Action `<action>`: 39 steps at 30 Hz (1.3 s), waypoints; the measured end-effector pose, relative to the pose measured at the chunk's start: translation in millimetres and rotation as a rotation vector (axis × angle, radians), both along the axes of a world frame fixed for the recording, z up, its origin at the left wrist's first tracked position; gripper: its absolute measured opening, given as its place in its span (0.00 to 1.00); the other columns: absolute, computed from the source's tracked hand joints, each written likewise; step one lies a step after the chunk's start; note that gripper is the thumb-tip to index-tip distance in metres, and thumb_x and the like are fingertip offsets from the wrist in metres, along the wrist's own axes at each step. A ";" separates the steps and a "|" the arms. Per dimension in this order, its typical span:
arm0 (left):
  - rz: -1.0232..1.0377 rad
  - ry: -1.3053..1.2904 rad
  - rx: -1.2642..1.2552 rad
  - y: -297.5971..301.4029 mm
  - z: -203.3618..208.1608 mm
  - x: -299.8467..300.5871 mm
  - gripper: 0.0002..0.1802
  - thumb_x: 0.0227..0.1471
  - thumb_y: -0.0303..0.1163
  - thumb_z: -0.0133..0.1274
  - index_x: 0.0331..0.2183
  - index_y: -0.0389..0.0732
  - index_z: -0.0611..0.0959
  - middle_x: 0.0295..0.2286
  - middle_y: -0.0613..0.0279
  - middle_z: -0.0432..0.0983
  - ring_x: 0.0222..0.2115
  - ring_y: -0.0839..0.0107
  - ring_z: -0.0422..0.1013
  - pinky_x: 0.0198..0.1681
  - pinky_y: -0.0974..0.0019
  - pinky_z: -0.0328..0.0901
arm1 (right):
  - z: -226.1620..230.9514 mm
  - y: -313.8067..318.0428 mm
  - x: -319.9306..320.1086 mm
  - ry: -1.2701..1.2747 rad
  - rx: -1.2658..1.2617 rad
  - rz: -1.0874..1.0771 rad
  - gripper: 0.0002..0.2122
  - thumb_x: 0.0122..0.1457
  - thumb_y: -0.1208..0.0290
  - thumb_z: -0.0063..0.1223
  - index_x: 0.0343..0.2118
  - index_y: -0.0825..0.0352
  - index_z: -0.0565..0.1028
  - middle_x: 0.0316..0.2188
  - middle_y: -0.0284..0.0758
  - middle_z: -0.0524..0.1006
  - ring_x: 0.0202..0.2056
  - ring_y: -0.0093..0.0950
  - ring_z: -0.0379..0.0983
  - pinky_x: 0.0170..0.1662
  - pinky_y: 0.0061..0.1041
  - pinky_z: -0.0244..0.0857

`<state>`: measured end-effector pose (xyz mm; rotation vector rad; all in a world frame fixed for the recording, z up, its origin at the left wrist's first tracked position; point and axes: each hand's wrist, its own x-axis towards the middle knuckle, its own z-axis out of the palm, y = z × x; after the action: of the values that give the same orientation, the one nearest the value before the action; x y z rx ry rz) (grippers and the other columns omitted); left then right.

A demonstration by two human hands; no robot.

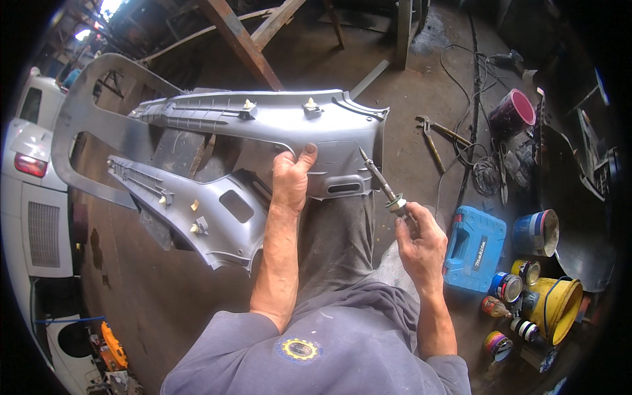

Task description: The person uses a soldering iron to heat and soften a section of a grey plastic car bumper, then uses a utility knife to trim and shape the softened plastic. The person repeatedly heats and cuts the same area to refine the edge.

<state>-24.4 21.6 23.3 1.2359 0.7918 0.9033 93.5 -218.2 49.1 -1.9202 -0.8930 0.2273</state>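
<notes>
Iron (383, 182) pointing at panel (336, 125), left hand (291, 174) bracing

Right hand (420, 240) is grasping iron by its handle, behind the flange, probably keeping fingers off a hot barrel. Left hand is gripping panel's near edge, thumb on top, fingers curling under; likely stopping it shifting. Panel is lying crosswise in front of the person, clips (311, 104) facing up, slotted end by the knee, so that end is sitting within iron's reach. Tip is showing over it; can't tell contact. Second panel (220, 235) is lying left, also clip side up, presumably parked out of the way. Grey frame (78, 117) is sticking out left of both, maybe supporting them. Blue case (484, 230) and cans (507, 287) are standing on the right, pliers (432, 147) lying farther ahead; likely being kept handy.
</notes>
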 end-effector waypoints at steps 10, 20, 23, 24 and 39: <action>-0.019 -0.050 -0.034 -0.1 2.0 1.7 0.24 0.56 0.43 0.63 0.17 0.44 0.71 0.18 0.74 0.68 0.20 0.83 0.60 0.22 0.74 0.57 | -2.6 4.7 0.5 -0.037 -0.039 -0.005 0.14 0.54 0.74 0.61 0.44 0.68 0.76 0.33 0.40 0.80 0.29 0.32 0.79 0.35 0.30 0.71; -0.010 -0.054 -0.038 3.0 -5.9 1.4 0.25 0.56 0.42 0.63 0.15 0.46 0.69 0.17 0.74 0.67 0.19 0.84 0.58 0.21 0.75 0.55 | 1.9 7.4 -3.5 -0.072 -0.086 -0.039 0.15 0.54 0.76 0.61 0.45 0.66 0.75 0.33 0.40 0.78 0.30 0.34 0.78 0.35 0.32 0.71; -0.002 -0.065 -0.054 -1.0 0.7 4.1 0.25 0.56 0.41 0.63 0.15 0.47 0.69 0.17 0.75 0.67 0.19 0.84 0.58 0.21 0.75 0.54 | 3.7 8.5 -7.0 -0.078 -0.110 -0.056 0.15 0.53 0.76 0.61 0.45 0.66 0.75 0.32 0.39 0.77 0.30 0.35 0.77 0.35 0.33 0.70; 0.006 -0.070 -0.062 -2.5 3.8 4.7 0.25 0.56 0.41 0.64 0.15 0.48 0.69 0.17 0.75 0.67 0.19 0.84 0.58 0.21 0.75 0.54 | 3.4 8.9 -8.1 -0.085 -0.111 -0.058 0.16 0.53 0.76 0.61 0.45 0.65 0.75 0.32 0.39 0.77 0.30 0.35 0.77 0.35 0.33 0.70; -0.004 -0.112 -0.038 3.4 -8.2 2.6 0.23 0.56 0.40 0.63 0.15 0.45 0.73 0.19 0.72 0.71 0.21 0.83 0.60 0.23 0.75 0.56 | 0.3 8.1 -16.6 -0.145 -0.133 -0.041 0.15 0.52 0.78 0.58 0.45 0.68 0.74 0.32 0.39 0.76 0.33 0.37 0.76 0.37 0.34 0.70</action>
<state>-21.8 24.9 15.1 1.1432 0.7137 0.9415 76.9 -210.1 49.3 -2.0972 -0.9531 0.1266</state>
